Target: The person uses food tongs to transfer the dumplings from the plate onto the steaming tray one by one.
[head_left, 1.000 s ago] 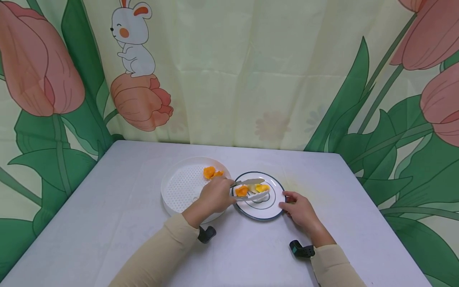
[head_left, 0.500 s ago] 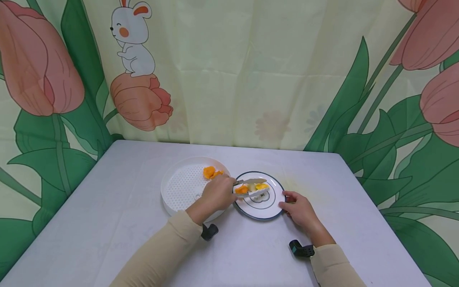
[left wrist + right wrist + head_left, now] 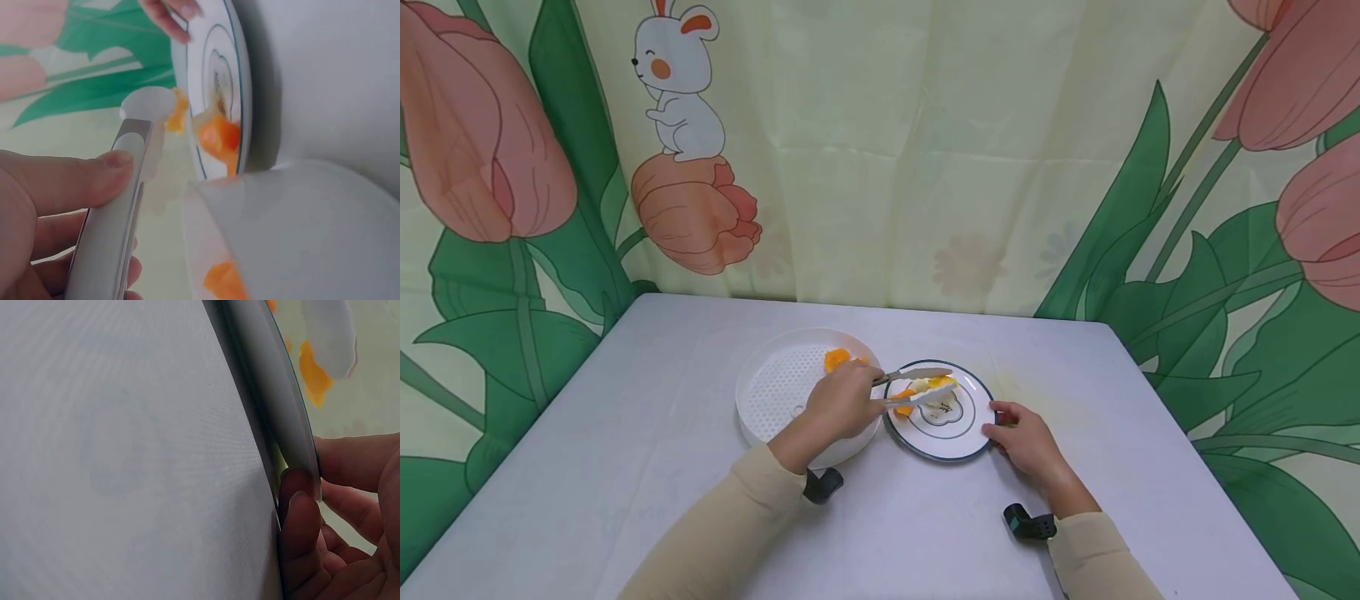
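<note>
My left hand grips a pair of tongs, thumb along one arm. The pale, rounded tips reach over a white plate with a dark blue rim. A yellow-orange piece, like peel, shows at the tips; in the left wrist view it stands off the plate's face. Another orange piece lies on the plate near its left edge. My right hand pinches the plate's right rim, thumb on top and fingers beneath, as the right wrist view shows.
Left of the plate, close against it, stands a round white tray with a perforated-looking floor. Orange peel pieces lie at its back right, partly behind my left hand. Both dishes are on a white-covered table, with a printed curtain behind.
My left hand and the tongs have shifted slightly left, and the tips now sit higher over the plate with the yellow piece. My right hand keeps its place on the rim.
</note>
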Demonstrator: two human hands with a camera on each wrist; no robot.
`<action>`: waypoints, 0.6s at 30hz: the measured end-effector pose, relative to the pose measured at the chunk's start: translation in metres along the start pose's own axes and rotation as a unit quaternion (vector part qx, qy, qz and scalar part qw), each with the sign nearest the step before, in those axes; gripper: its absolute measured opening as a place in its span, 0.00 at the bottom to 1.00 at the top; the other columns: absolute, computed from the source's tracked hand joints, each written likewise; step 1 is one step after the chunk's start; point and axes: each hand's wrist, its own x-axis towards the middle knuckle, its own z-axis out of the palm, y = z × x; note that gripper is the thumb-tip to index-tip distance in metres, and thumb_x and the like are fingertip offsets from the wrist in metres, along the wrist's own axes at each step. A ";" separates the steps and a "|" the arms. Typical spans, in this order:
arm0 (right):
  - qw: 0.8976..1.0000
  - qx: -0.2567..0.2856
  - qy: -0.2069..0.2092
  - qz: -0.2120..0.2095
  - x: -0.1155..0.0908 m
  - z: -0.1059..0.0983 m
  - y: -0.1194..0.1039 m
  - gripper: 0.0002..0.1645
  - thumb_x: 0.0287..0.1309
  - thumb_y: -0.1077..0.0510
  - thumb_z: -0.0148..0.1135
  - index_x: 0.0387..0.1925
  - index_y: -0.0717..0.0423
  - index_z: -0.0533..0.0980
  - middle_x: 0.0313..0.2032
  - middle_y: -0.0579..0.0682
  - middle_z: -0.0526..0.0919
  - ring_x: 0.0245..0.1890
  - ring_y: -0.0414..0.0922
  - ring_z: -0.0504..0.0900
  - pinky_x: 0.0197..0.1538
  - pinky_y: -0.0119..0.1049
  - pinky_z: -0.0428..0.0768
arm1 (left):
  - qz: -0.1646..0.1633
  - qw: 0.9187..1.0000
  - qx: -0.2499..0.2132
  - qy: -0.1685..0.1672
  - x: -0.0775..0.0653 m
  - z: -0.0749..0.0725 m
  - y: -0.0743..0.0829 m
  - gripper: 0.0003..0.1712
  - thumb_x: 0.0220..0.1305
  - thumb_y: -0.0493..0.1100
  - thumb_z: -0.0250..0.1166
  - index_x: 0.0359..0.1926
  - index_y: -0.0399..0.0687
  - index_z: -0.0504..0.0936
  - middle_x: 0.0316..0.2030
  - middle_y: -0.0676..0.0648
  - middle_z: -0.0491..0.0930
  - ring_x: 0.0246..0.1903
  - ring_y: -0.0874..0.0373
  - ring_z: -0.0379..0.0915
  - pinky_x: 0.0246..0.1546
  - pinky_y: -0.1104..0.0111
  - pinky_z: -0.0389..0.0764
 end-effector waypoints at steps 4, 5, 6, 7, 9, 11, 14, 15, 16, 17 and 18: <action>1.000 0.002 0.001 -0.003 0.000 0.000 0.001 0.31 0.66 0.58 0.63 0.68 0.60 0.68 0.59 0.65 0.71 0.52 0.57 0.71 0.48 0.39 0.80 | 0.013 1.000 0.000 0.016 -0.005 -0.009 -0.009 0.23 0.56 0.43 0.76 0.54 0.47 0.86 0.42 0.49 0.83 0.36 0.56 0.73 0.33 0.63 0.77; 1.000 0.002 0.002 -0.004 0.000 0.000 0.001 0.31 0.66 0.58 0.63 0.68 0.60 0.68 0.59 0.65 0.71 0.53 0.57 0.71 0.49 0.40 0.80 | 0.013 1.000 0.000 0.019 -0.007 -0.011 -0.011 0.23 0.55 0.43 0.76 0.54 0.48 0.86 0.42 0.49 0.83 0.37 0.56 0.73 0.32 0.63 0.77; 1.000 0.002 0.002 -0.004 0.000 0.001 0.001 0.31 0.66 0.59 0.63 0.68 0.60 0.68 0.59 0.65 0.71 0.53 0.57 0.71 0.49 0.40 0.80 | 0.011 1.000 0.001 0.022 -0.008 -0.013 -0.013 0.23 0.55 0.43 0.76 0.54 0.48 0.86 0.42 0.48 0.83 0.38 0.55 0.73 0.33 0.63 0.77; 1.000 0.002 0.001 -0.005 0.000 0.001 0.001 0.31 0.66 0.59 0.63 0.68 0.60 0.68 0.60 0.65 0.71 0.53 0.57 0.71 0.50 0.41 0.80 | 0.010 1.000 0.002 0.026 -0.009 -0.016 -0.016 0.24 0.55 0.43 0.76 0.54 0.47 0.85 0.44 0.48 0.84 0.40 0.54 0.74 0.35 0.62 0.78; 1.000 0.004 0.002 -0.005 0.000 0.001 0.002 0.31 0.66 0.59 0.63 0.68 0.61 0.68 0.60 0.65 0.71 0.53 0.57 0.72 0.50 0.41 0.80 | -0.001 0.999 0.004 0.032 -0.012 -0.020 -0.020 0.25 0.55 0.43 0.77 0.56 0.47 0.85 0.48 0.46 0.83 0.44 0.52 0.75 0.40 0.60 0.80; 1.000 0.004 0.003 -0.006 0.000 0.001 0.001 0.31 0.66 0.59 0.63 0.68 0.61 0.68 0.60 0.65 0.71 0.53 0.57 0.72 0.50 0.40 0.81 | -0.008 0.999 0.006 0.038 -0.016 -0.025 -0.026 0.27 0.55 0.44 0.77 0.56 0.45 0.84 0.50 0.45 0.83 0.48 0.50 0.76 0.43 0.57 0.80; 1.000 0.004 0.003 -0.005 -0.001 0.002 0.000 0.31 0.66 0.59 0.63 0.68 0.61 0.68 0.60 0.66 0.70 0.53 0.57 0.72 0.50 0.41 0.81 | -0.019 0.999 0.002 0.044 -0.023 -0.031 -0.035 0.29 0.55 0.44 0.78 0.58 0.44 0.83 0.52 0.43 0.82 0.51 0.48 0.76 0.46 0.55 0.80; 1.000 0.002 0.003 -0.005 -0.001 0.001 0.000 0.31 0.66 0.59 0.63 0.68 0.61 0.68 0.60 0.66 0.71 0.53 0.57 0.71 0.50 0.41 0.80 | -0.022 0.999 0.000 0.044 -0.025 -0.033 -0.039 0.29 0.55 0.45 0.77 0.58 0.44 0.83 0.52 0.43 0.82 0.51 0.47 0.76 0.46 0.55 0.80; 1.000 0.001 0.003 -0.004 -0.001 0.001 0.000 0.31 0.66 0.58 0.63 0.68 0.61 0.68 0.60 0.66 0.71 0.53 0.58 0.71 0.50 0.42 0.80 | -0.025 0.999 -0.002 0.045 -0.028 -0.035 -0.042 0.29 0.55 0.45 0.77 0.59 0.44 0.83 0.52 0.43 0.82 0.51 0.47 0.76 0.46 0.54 0.80; 1.000 0.000 0.002 -0.004 -0.001 0.001 -0.001 0.31 0.66 0.58 0.63 0.68 0.61 0.68 0.60 0.66 0.70 0.53 0.58 0.71 0.51 0.42 0.80 | -0.029 0.999 -0.005 0.045 -0.029 -0.036 -0.046 0.30 0.55 0.45 0.77 0.59 0.44 0.83 0.52 0.42 0.82 0.52 0.46 0.76 0.47 0.54 0.80; 1.000 0.000 0.002 -0.003 -0.001 0.001 -0.001 0.31 0.67 0.58 0.63 0.68 0.61 0.68 0.60 0.66 0.70 0.53 0.58 0.71 0.51 0.43 0.80 | -0.033 0.998 -0.006 0.045 -0.031 -0.038 -0.049 0.30 0.56 0.45 0.77 0.60 0.43 0.82 0.53 0.42 0.81 0.53 0.46 0.75 0.48 0.53 0.79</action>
